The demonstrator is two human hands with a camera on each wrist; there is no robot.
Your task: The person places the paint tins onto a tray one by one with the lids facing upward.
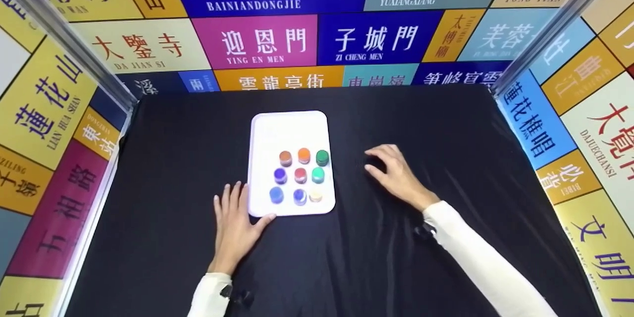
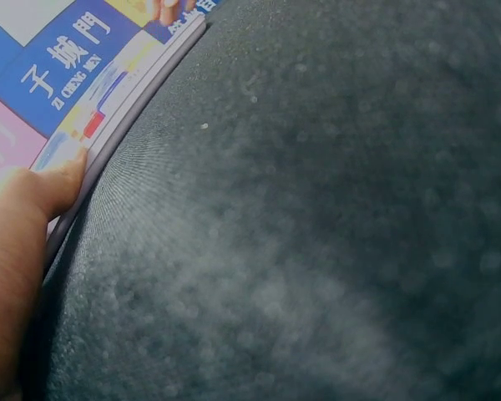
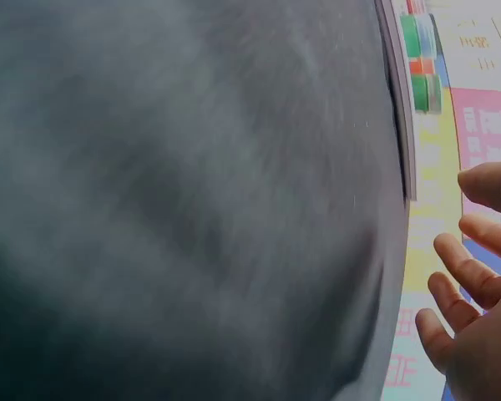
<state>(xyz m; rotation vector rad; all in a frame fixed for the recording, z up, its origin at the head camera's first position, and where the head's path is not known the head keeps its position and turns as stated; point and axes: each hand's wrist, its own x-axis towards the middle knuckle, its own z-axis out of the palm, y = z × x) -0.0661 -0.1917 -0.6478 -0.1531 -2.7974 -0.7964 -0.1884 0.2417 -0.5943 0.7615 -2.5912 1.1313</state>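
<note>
A white tray (image 1: pixel 287 131) lies on the black cloth, its reflective surface mirroring the wall in both wrist views. On its lower right part stand several small pots in three rows: brown (image 1: pixel 285 158), orange (image 1: pixel 303 155) and dark green (image 1: pixel 322 157); purple (image 1: pixel 280 175), red (image 1: pixel 300 175) and light green (image 1: pixel 318 174); blue (image 1: pixel 276 194), darker blue (image 1: pixel 299 196) and cream (image 1: pixel 315 196). My left hand (image 1: pixel 233 228) touches the tray's near left corner, thumb on the near edge, fingers spread along the left side. Right of the tray, my right hand (image 1: pixel 396 173) hovers with loosely bent fingers, holding nothing.
Black cloth (image 1: pixel 178 148) covers the table around the tray. Panels with large Chinese lettering (image 1: pixel 255 42) enclose the back and both sides. Clear-looking corner posts (image 1: pixel 550 25) rise at the back left and back right.
</note>
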